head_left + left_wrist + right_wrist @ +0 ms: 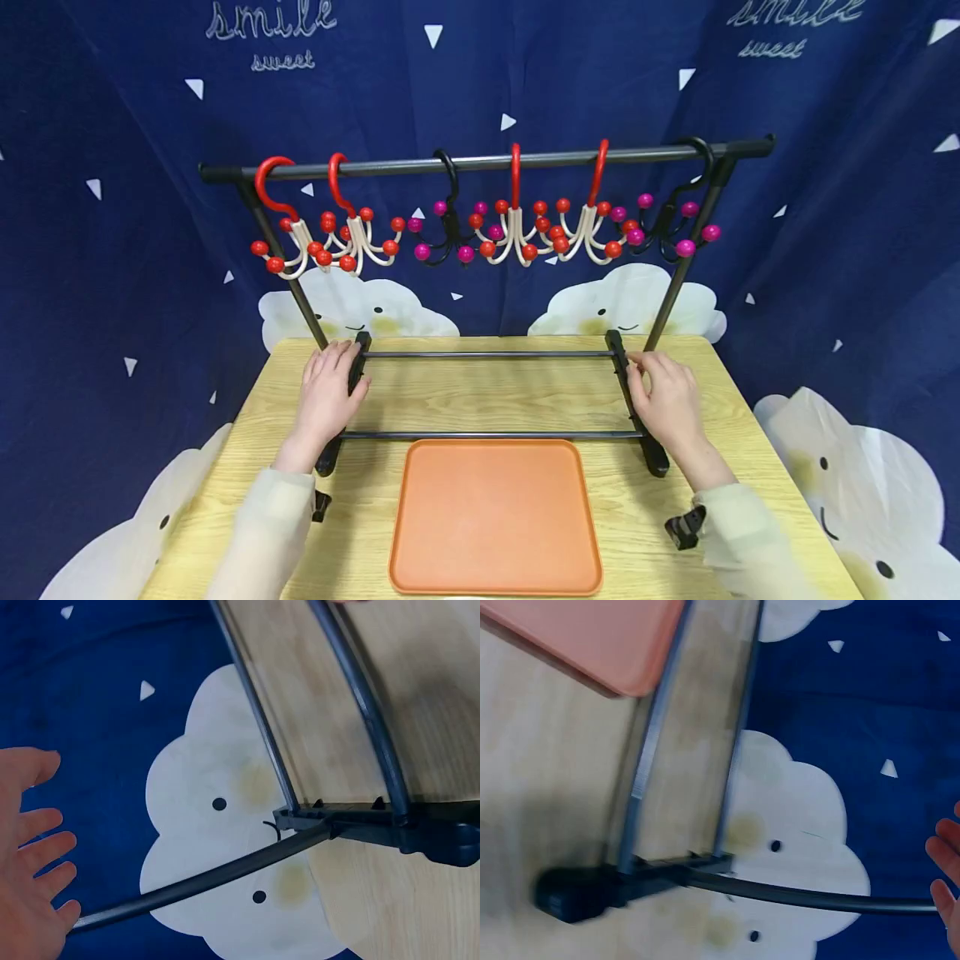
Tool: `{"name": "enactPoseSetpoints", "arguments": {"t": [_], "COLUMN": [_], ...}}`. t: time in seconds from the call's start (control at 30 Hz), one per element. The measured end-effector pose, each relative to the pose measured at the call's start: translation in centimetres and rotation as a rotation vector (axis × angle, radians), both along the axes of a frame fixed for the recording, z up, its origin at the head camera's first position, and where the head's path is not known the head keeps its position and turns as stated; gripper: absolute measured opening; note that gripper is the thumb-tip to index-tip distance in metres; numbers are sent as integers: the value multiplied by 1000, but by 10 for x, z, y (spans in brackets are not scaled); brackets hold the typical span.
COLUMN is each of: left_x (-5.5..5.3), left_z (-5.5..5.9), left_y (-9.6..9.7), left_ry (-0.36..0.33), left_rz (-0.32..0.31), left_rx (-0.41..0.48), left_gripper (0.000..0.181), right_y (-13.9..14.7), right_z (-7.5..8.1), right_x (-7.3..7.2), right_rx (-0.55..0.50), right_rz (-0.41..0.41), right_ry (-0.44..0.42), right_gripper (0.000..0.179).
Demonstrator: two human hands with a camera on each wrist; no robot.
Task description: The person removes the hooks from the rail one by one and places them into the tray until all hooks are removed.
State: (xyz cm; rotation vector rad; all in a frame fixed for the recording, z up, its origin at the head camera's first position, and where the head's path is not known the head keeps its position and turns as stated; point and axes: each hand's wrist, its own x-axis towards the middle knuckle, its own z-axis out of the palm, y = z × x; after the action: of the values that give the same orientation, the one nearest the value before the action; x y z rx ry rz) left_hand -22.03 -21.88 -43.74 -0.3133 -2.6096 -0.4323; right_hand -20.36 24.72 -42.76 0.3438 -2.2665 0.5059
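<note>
A black and grey garment rack (480, 163) stands on the table, its upper rail hung with several multi-armed hangers. Some have red hooks, cream arms and red balls, like the red hanger (515, 177); the black hanger (450, 218) carries magenta balls. My left hand (326, 396) is by the rack's left foot (330, 454), and my right hand (667, 400) by the right foot (654, 457). In the left wrist view the left hand (26, 877) has its fingers extended beside an upright pole (202, 879). Straight fingers also show on the right hand (949, 851).
An orange tray (495, 517) lies on the wooden table (360, 533) in front of the rack's lower bars (487, 435). Behind and around the table hangs a dark blue curtain (112, 250) printed with white clouds and triangles.
</note>
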Motion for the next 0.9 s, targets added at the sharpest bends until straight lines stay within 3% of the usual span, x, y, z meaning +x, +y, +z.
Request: {"name": "enactPoseSetpoints", "arguments": {"t": [0.23,0.57,0.73,0.9], "left_x": [-16,-36,-48,-59], "left_z": [9,25,33,45], "left_y": [-10,-26,-32,-34], "left_ry": [102,143,184,200], "left_rz": [94,250,321,323], "left_rx": [181,474,653,756], "left_gripper": [36,33,37,42], "right_y": [3,8,10,11], "right_z": [37,99,124,145], "right_x": [-9,-20,-26,-36], "right_rx": [-120,-229,-247,-282], "right_rz": [-34,-67,-93,-109], "right_ry": [147,254,268,248], "right_gripper": [14,17,21,23]}}
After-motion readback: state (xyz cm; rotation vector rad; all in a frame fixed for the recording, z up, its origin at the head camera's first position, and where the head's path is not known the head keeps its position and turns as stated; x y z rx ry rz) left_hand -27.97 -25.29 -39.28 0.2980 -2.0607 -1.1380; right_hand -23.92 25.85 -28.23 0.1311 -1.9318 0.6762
